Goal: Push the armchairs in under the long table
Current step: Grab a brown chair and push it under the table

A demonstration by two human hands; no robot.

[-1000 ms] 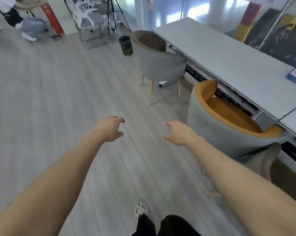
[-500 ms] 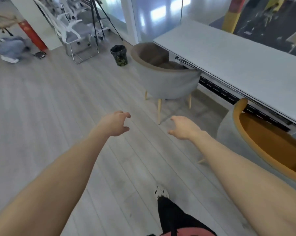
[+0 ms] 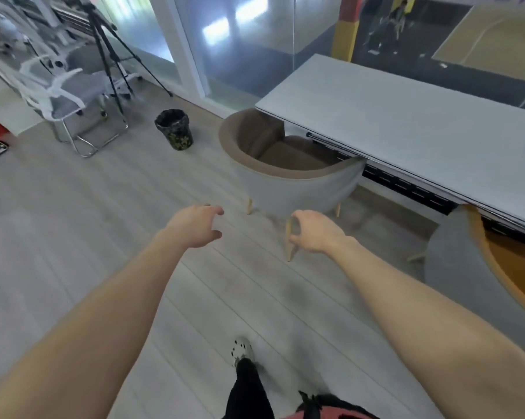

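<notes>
Since that brown armchair (image 3: 288,173) sits on four thin splayed wooden legs on smooth plank floor (image 3: 73,237), I'd guess it slides pretty easily, though it could chatter or tip a bit if shoved up high. It's a tub shape: curved grey fabric shell outside, brown padded lining and seat cushion inside, so the top rim is soft but there's probably a stiff frame under it. Best place to push looks like the curved back, one palm each side of centre, lowish so the legs don't catch.

Right now it's at about 12 o'clock from me, only partly tucked under the end of the long worktop (image 3: 406,125), which is a flat pale grey slab with a thin hard edge. A second armchair (image 3: 454,267), grey with an orange lining, is at 3 o'clock, partly under the same worktop.

Left hand (image 3: 196,226) and right hand (image 3: 317,234) are both out in front, empty, fingers loosely curled and half open, not touching anything yet. There's a black bin (image 3: 174,129) at 11 o'clock, well clear of the chair's path.
</notes>
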